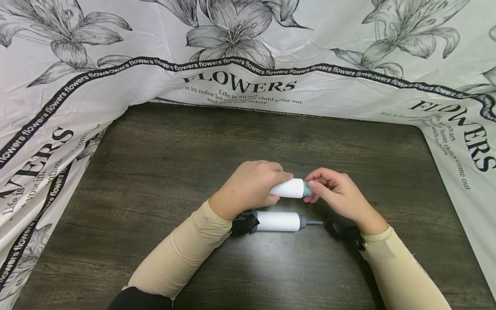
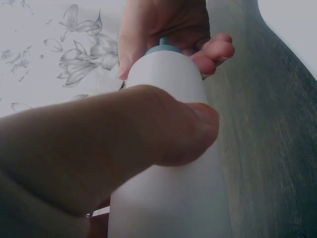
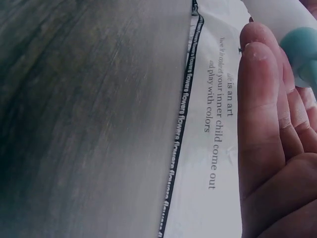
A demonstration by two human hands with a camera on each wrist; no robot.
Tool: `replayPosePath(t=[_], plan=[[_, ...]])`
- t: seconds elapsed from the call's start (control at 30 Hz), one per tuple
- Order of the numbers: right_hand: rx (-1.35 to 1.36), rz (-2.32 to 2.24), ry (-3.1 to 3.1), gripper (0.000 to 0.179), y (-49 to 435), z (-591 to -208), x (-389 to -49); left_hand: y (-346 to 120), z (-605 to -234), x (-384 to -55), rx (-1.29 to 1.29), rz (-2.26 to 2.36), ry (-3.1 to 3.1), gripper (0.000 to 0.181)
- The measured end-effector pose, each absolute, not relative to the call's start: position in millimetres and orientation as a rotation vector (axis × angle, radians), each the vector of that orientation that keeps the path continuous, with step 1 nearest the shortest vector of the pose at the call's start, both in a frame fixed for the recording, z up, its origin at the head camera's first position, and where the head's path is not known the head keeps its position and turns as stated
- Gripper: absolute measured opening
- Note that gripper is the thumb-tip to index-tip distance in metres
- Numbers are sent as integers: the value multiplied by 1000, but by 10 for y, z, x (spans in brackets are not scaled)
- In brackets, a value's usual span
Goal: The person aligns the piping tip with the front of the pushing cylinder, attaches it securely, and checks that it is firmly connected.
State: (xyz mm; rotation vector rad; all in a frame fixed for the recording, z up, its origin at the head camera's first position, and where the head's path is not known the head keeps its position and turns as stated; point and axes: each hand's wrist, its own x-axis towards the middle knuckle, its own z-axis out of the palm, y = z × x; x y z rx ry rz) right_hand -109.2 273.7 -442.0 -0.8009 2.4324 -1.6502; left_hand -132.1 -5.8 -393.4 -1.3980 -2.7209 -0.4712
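Note:
My left hand (image 1: 253,185) grips a white squeeze bottle (image 1: 290,188), which lies level above the dark table with its nozzle end pointing right. In the left wrist view, the thumb (image 2: 183,131) lies across the bottle's body. A teal cap (image 2: 163,48) with a short nozzle tops it. Around this cap my right hand (image 1: 341,191) spreads its fingers loosely; the cap shows uncovered in both wrist views. Whether a fingertip touches it, I cannot tell. Nearer to me lies a second white squeeze bottle (image 1: 278,221) with a grey cap and thin grey nozzle (image 1: 314,222).
The dark wood-grain table (image 1: 155,142) spreads around both hands. White cloth (image 1: 329,97) printed with flowers and lettering borders it at the back and sides. Black wrist devices (image 1: 245,222) sit on both wrists; the left one is close to the lying bottle's base.

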Motion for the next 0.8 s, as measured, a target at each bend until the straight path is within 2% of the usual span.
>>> replayPosePath(t=[0.4,0.6,0.8], plan=[[-797,-1506,2452,20,2763,-4402,-1085,-64,-3912,-1320,-1385,-478,-2740,45],[-758,-1481,2490,13,2765,-4410,-1088,-67,-3915,-1318,-1406,-528,-2707,44],[-777,-1502,2655,28,2743,-4424,-1090,-56,-3914,-1317,-1428,-521,-2711,45]])
